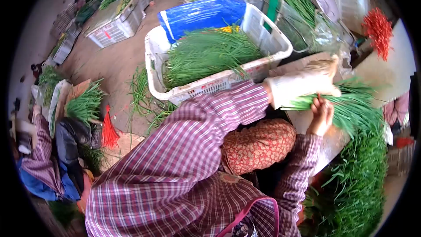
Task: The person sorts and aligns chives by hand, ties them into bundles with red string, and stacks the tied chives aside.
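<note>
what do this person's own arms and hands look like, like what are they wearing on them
Both arms wear long purple-and-white plaid sleeves: the left sleeve is loose and broad, the right sleeve wrinkled. The left hand wears a whitish glove, stained brownish towards the fingers. The right hand has no glove.

A loose plaid top of purple-maroon cloth (pixel 153 166), crossed by thin white lines, fills the lower middle of the frame. Its long sleeves share the check; the left sleeve (pixel 237 103) is full and softly creased, the right sleeve (pixel 302 166) bunched in wrinkles. A bright pink trim (pixel 252 206) edges the cloth near the bottom, beside dark patterned fabric (pixel 242 229). A white glove (pixel 298 87), tan-stained toward the fingers, covers the left hand; the right hand (pixel 322 116) is bare. Red trousers (pixel 261 147) carry a cream floral print.
</note>
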Available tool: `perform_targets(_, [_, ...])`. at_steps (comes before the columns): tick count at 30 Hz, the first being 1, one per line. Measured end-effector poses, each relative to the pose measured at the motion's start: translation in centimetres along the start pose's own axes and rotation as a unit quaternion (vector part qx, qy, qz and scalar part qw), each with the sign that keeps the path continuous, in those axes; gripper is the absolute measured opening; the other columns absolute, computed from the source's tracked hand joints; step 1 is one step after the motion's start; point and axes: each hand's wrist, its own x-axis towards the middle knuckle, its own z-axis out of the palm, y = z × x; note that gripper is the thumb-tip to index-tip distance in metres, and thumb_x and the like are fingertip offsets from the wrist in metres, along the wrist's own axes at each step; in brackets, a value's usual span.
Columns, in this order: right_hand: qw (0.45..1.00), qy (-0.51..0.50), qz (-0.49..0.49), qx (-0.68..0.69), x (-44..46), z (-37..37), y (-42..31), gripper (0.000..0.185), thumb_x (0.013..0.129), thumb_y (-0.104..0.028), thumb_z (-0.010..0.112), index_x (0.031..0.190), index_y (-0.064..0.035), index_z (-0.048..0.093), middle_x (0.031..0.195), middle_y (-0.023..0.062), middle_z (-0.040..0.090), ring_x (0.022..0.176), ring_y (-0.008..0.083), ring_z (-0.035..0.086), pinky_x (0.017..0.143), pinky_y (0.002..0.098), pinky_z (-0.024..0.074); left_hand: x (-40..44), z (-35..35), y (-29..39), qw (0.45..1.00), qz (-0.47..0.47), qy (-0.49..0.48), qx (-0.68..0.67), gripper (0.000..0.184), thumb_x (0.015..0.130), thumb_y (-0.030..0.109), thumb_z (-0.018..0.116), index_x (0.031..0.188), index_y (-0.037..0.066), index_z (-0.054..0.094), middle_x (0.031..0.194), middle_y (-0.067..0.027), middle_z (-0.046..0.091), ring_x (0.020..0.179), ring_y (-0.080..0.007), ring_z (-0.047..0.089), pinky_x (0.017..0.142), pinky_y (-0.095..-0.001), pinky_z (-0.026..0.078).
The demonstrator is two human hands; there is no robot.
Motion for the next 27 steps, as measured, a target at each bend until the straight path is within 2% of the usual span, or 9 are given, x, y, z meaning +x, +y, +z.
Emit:
perform_targets(2, [0.997,-0.019,-0.073,-0.012,2.4,-1.3,3.4,0.017,0.094,-0.019,0.051,0.104,-0.0051,0.053,0.099,0.0095,0.06,0.078,0.0138,0.061,0.067,0.0246,0.0514,-2.9,5.5,-2.7,0.986,0.031,0.107,0.127,0.107,0.062,0.034,0.075,0.137,-0.01,0.015,0.124,-0.0259,0.044,0.122,-0.0365,0.041,0.107,-0.0392,0.029])
perform_targets(4, [0.994,-0.082,-0.004,-0.066,3.8,-0.9,1.4,0.016,0.094,-0.019,0.052,0.1,-0.0047,0.054,0.088,0.0043,0.061,0.066,0.0087,0.058,0.054,0.0196,0.0473,-5.0,7.4,-2.3,0.976,-0.053,0.053,0.206,0.106,0.066,0.03,0.073,0.139,-0.008,0.007,0.133,-0.0254,0.035,0.127,-0.0367,0.035,0.11,-0.0445,0.021])
perform_targets(5, [0.99,-0.095,-0.014,-0.106,3.9,0.1,0.3,0.017,0.093,-0.021,0.054,0.099,-0.0046,0.055,0.083,0.0024,0.061,0.061,0.007,0.056,0.051,0.0192,0.0453,-4.7,9.1,-4.4,0.964,-0.018,0.105,0.242,0.111,0.065,0.032,0.074,0.141,-0.004,0.001,0.139,-0.0252,0.027,0.133,-0.0361,0.027,0.111,-0.0483,0.013])
perform_targets(9, [0.954,-0.118,-0.097,-0.259,6.0,2.0,-3.1,0.017,0.091,-0.018,0.054,0.09,-0.0022,0.061,0.07,0.0007,0.061,0.055,0.0056,0.051,0.049,0.021,0.0422,-3.6,7.3,-3.8,0.876,-0.046,0.054,0.478,0.113,0.064,0.051,0.074,0.144,0.002,0.011,0.148,-0.0139,0.022,0.137,-0.0318,0.02,0.111,-0.0503,0.009])
perform_targets(12, [0.919,-0.124,-0.166,-0.335,6.1,3.8,-5.3,0.017,0.09,-0.016,0.055,0.09,-0.0014,0.063,0.066,0.0015,0.061,0.054,0.0061,0.051,0.051,0.0225,0.0424,-3.1,4.7,-2.1,0.858,-0.064,0.017,0.509,0.107,0.062,0.055,0.074,0.143,0.009,0.021,0.146,-0.0109,0.028,0.136,-0.0294,0.023,0.111,-0.0501,0.009])
perform_targets(20, [0.978,-0.174,0.02,-0.117,7.2,2.0,-0.6,0.015,0.091,-0.016,0.055,0.094,-0.0029,0.062,0.072,-0.0024,0.058,0.055,0.0037,0.044,0.051,0.0178,0.0349,-0.7,5.2,-2.2,0.851,-0.048,-0.131,0.506,0.121,0.049,0.059,0.079,0.138,-0.004,0.026,0.143,-0.0185,0.032,0.137,-0.0323,0.022,0.112,-0.0498,0.01])
perform_targets(22, [0.991,-0.124,0.038,-0.022,8.3,0.5,0.9,0.014,0.089,-0.014,0.057,0.095,-0.002,0.061,0.074,-0.0015,0.06,0.054,0.0038,0.045,0.047,0.0173,0.0326,-0.6,6.1,-2.9,0.842,-0.047,-0.162,0.512,0.127,0.046,0.06,0.08,0.137,-0.009,0.025,0.142,-0.0219,0.032,0.137,-0.0335,0.02,0.112,-0.0503,0.01])
perform_targets(24, [0.992,-0.093,0.059,0.064,9.4,-0.7,2.3,0.018,0.086,-0.006,0.055,0.103,0.0,0.058,0.077,0.0016,0.059,0.055,0.0046,0.045,0.046,0.0171,0.0324,-0.9,7.1,-4.4,0.848,-0.022,-0.142,0.51,0.125,0.047,0.057,0.081,0.138,-0.008,0.024,0.139,-0.0205,0.037,0.135,-0.0331,0.026,0.111,-0.0508,0.013])
perform_targets(27, [0.986,-0.131,0.055,0.084,10.7,-2.0,3.2,0.017,0.09,-0.011,0.054,0.104,-0.0023,0.057,0.078,-0.0016,0.054,0.053,0.0023,0.039,0.044,0.0165,0.0327,-0.8,7.8,-6.0,0.852,-0.006,-0.094,0.514,0.11,0.05,0.052,0.081,0.133,-0.003,0.035,0.128,-0.0138,0.048,0.123,-0.0278,0.042,0.109,-0.0496,0.02])
